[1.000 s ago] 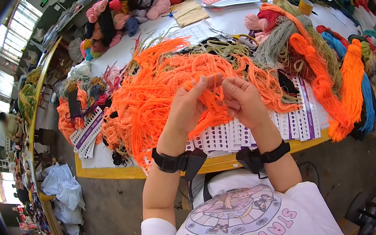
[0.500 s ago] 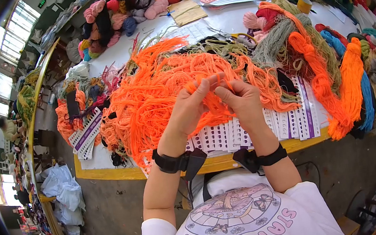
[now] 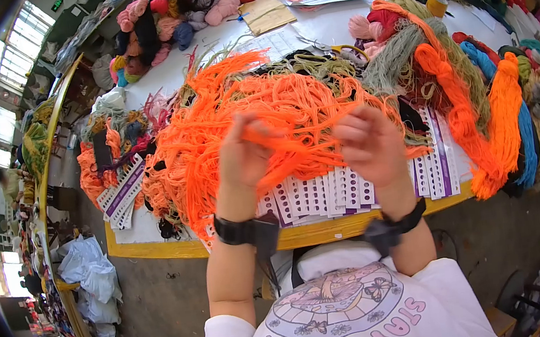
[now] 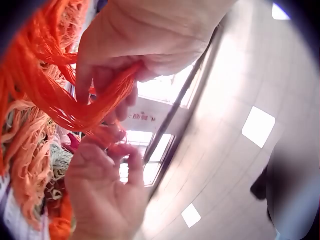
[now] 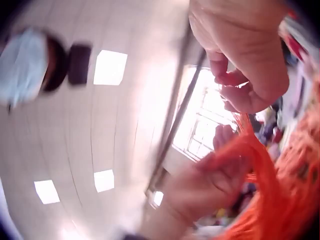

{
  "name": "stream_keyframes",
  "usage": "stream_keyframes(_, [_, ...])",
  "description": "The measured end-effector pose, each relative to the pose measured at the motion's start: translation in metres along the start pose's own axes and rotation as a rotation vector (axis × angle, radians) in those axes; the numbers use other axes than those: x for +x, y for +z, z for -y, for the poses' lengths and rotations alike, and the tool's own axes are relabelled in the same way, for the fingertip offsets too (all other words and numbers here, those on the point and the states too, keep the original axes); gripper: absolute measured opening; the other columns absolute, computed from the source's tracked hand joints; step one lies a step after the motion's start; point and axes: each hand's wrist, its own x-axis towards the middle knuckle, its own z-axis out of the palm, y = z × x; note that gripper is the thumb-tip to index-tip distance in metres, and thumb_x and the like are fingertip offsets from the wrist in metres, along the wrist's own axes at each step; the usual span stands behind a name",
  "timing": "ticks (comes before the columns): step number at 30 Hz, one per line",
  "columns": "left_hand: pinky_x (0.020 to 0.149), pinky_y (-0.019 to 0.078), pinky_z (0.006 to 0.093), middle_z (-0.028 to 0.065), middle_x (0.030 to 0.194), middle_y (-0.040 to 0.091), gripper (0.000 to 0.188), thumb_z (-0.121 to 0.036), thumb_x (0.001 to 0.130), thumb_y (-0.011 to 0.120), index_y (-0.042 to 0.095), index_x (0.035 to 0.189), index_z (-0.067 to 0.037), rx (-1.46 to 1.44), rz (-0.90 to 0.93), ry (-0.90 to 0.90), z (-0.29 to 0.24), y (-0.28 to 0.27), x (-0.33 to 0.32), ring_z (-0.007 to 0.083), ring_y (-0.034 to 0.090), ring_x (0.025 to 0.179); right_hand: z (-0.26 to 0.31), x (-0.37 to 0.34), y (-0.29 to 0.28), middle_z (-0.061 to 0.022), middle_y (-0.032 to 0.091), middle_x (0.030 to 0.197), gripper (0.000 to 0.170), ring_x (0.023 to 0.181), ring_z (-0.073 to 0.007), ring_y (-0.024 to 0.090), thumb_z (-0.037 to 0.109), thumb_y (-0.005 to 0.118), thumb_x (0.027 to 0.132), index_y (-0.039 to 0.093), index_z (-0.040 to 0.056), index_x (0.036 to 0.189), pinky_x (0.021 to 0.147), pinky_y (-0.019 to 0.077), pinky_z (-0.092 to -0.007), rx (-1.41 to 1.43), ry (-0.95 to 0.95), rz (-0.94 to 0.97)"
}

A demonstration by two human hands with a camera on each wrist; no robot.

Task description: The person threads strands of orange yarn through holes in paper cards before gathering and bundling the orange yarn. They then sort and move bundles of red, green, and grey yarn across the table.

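On white counter point(image 3: 207, 45), yellow-rimmed: orange yarn point(image 3: 206, 139) heaped toward near edge | hands apart; left hand point(image 3: 244, 157) grips bundle, right hand point(image 3: 373, 148) pinches strands | white surface shows beyond; grey floor point(image 3: 170, 292) below

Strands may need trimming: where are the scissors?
In the head view, the yellow-handled scissors lie right of centre, beyond the orange yarn pile and left of the pink yarn.

Left hand point(image 3: 245, 158) to right hand point(image 3: 375, 145): gap spanned by orange strands point(image 3: 287, 146).
Beyond both hands: passage blocked by the orange heap point(image 3: 206, 139).
Right of the right hand: way barred — farther out — by an orange skein point(image 3: 505, 106).
Above both: free room given toward the ceiling point(image 4: 215, 165).
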Motion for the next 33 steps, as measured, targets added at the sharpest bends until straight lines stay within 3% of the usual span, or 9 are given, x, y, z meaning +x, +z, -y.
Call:
stream_keyframes(6, [0.043,0.026,0.0212,-0.0033,0.056,0.032,0.021,-0.018,0.093,0.035,0.05,0.092,-0.003,-0.273,-0.391,0.275,-0.104,-0.111,-0.011,0.0069,0.026,0.045,0.068,-0.097,0.014,-0.0014,0.056,0.075,0.014,0.063,-0.0075,0.052,0.02,0.049,0.088,0.056,0.0083,0.083,0.043,0.0371,-0.0189,-1.214,-0.647,-0.59])
stream_keyframes(8, [0.041,0.0233,0.0198,-0.0047,0.053,0.032,0.015,-0.008,0.087,0.038,0.051,0.093,-0.003,-0.118,-0.363,0.265,-0.151,-0.174,-0.016,0.0065,0.027,0.045,0.083,-0.118,0.038,-0.0015,0.057,0.091,0.015,0.074,-0.0085,0.054,0.016,0.046,0.088,0.053,0.0041,0.094,0.048,0.0397,-0.0186,-0.655,-0.811,-0.758])
stream_keyframes(12, [0.042,0.0249,0.0209,-0.0031,0.059,0.034,0.013,0.003,0.082,0.039,0.049,0.089,-0.003,-0.073,-0.527,0.325,-0.231,-0.237,-0.04,0.0081,0.031,0.049,0.16,-0.229,0.02,-0.0012,0.046,0.074,0.008,0.063,-0.0092,0.046,0.008,0.041,0.087,0.045,0.0042,0.082,0.046,0.0372,-0.0216,-0.161,-0.696,0.105])
stream_keyframes(19, [0.038,0.017,0.022,-0.0035,0.054,0.023,0.026,-0.016,0.09,0.04,0.036,0.064,-0.011,0.047,-0.409,0.415,-0.307,-0.211,-0.053,0.0072,0.018,0.041,0.321,-0.49,0.033,-0.0008,0.028,0.052,0.026,0.049,-0.0112,0.035,0.003,0.039,0.085,0.034,0.0095,0.06,0.068,0.0472,-0.036,-0.804,-1.689,-0.735])
stream_keyframes(22, [0.041,0.0263,0.0189,-0.0058,0.056,0.034,0.026,-0.022,0.09,0.043,0.04,0.066,-0.014,-0.195,0.14,-0.147,-0.134,-0.07,0.001,0.0043,0.029,0.046,0.206,-0.278,0.032,0.0031,0.04,0.063,0.022,0.052,-0.0078,0.042,0.029,0.046,0.088,0.049,0.0085,0.08,0.063,0.0479,-0.0272,-0.909,-1.087,-0.896])
stream_keyframes(23, [0.041,0.0272,0.0176,-0.0063,0.057,0.036,0.017,-0.022,0.089,0.046,0.05,0.076,-0.011,0.11,0.067,-0.168,-0.075,-0.043,0.006,0.0024,0.031,0.048,0.144,-0.203,0.017,0.0016,0.046,0.081,0.031,0.066,-0.0068,0.047,0.034,0.044,0.088,0.051,0.0067,0.101,0.058,0.0484,-0.0261,-1.156,-1.053,-1.16])
stream_keyframes(24, [0.041,0.0267,0.0162,-0.0073,0.06,0.038,0.017,-0.022,0.087,0.05,0.055,0.096,-0.008,0.137,-0.39,-0.177,-0.004,-0.009,0.006,0.0006,0.032,0.048,0.126,-0.182,-0.012,0.0001,0.045,0.098,0.036,0.073,-0.0081,0.046,0.037,0.042,0.088,0.048,0.0082,0.11,0.054,0.0489,-0.0286,-1.774,-0.642,-0.679])
stream_keyframes(26, [0.038,0.022,0.0144,-0.0099,0.065,0.041,0.031,-0.021,0.083,0.055,0.054,0.11,-0.006,0.27,0.133,-0.563,0.085,0.009,0.014,-0.0006,0.029,0.045,0.083,-0.129,-0.035,0.0008,0.044,0.081,0.038,0.065,-0.0063,0.042,0.041,0.043,0.088,0.049,0.0094,0.108,0.047,0.0479,-0.0243,-1.37,-0.245,-0.635])
stream_keyframes(33, [0.036,0.0236,0.0147,-0.0047,0.056,0.048,0.015,-0.017,0.083,0.056,0.057,0.091,-0.004,0.526,0.017,-0.528,0.184,0.029,0.018,0.0,0.034,0.04,0.058,-0.097,-0.071,0.0018,0.047,0.065,0.026,0.041,-0.001,0.034,0.029,0.043,0.09,0.048,0.0069,0.104,0.04,0.0414,-0.0175,-0.865,0.009,-0.393])
